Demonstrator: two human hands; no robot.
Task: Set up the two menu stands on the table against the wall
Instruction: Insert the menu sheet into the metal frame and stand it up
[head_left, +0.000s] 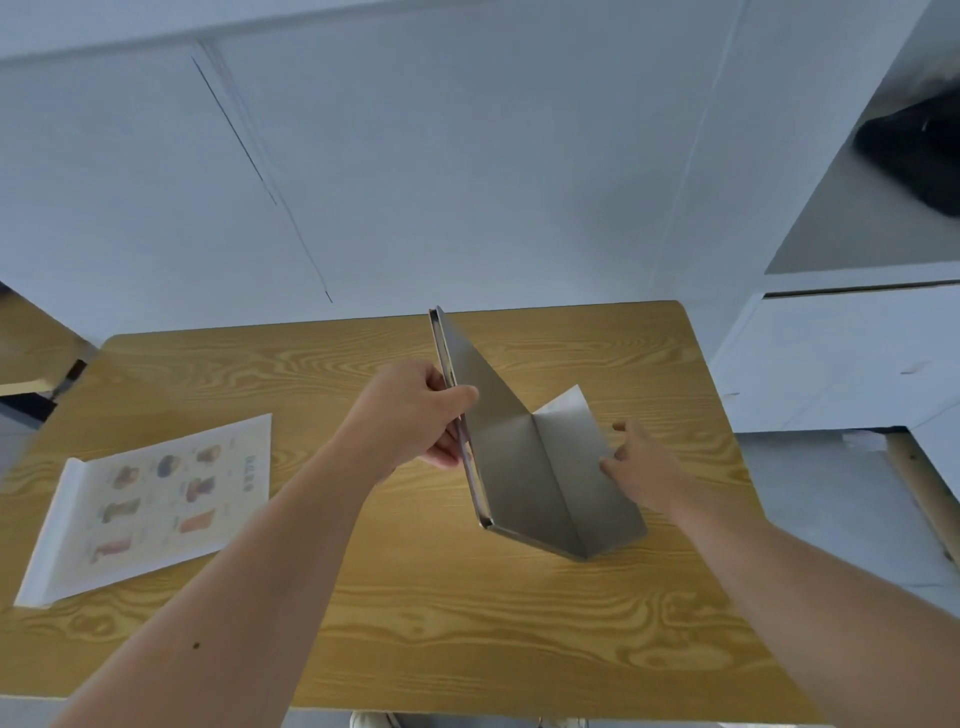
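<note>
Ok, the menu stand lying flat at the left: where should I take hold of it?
Grip the flat menu stand by its bare white flap edge at its near-left end, coming from the table's front. That strip is unprinted and nothing blocks it.

The wooden table (415, 597) lies bare along its near edge and far-left stretch beside the wall (467, 182). A flat menu sheet (150, 504) takes the left side; the folded grey stand (524, 467), held up at centre-right, blocks passage there.
</note>
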